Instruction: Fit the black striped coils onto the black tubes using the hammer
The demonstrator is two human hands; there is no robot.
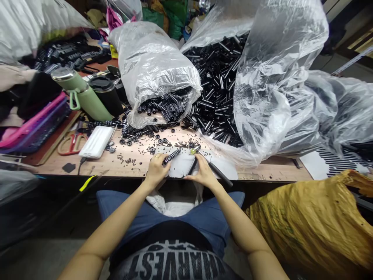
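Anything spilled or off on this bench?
Yes. Small black beads and rings lie scattered loose on the table, spilled near the mouth of the tipped bag. The left hand holds a ribbed piece; the right hand holds a rod.

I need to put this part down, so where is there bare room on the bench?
Bare wood shows along the front edge, between the white ribbed case and the left hand, though black specks dot it. More lies right of the right hand, below the clear plastic bag. Behind the hands, black tubes crowd everything.
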